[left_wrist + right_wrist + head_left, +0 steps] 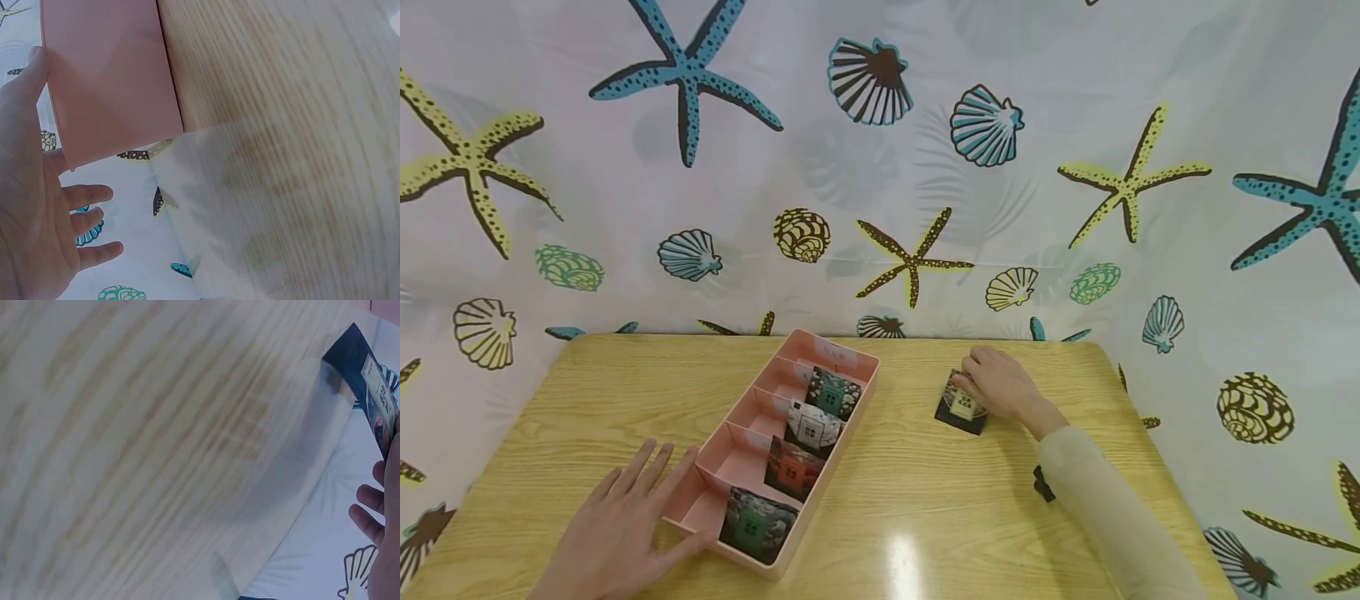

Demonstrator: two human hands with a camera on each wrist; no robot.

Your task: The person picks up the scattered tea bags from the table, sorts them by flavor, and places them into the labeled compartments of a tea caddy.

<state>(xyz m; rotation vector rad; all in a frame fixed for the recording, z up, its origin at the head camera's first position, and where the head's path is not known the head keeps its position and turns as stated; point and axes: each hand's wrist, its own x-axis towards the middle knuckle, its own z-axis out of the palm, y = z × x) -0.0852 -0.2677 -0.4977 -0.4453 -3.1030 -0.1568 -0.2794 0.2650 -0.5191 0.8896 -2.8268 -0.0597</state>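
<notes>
My right hand [1002, 385] pinches a dark sachet [962, 414] with a pale yellow label above the right rear of the table. In the right wrist view the sachet [350, 355] is tilted, its dark end pointing away from the fingers. On the near left side of a pink divided box [778, 560] is my left hand [617, 521], its fingers straight and spread, the thumb touching the box's edge. Four compartments each hold one sachet: green-labelled at front [756, 527], then red [792, 469], white [811, 431] and teal [832, 394].
The wooden table [910, 483] carries the box left of its middle. A patterned cloth [820, 175] with starfish and shells hangs behind and beside the table. Something small and black [1043, 485] shows beside the right sleeve [1097, 492].
</notes>
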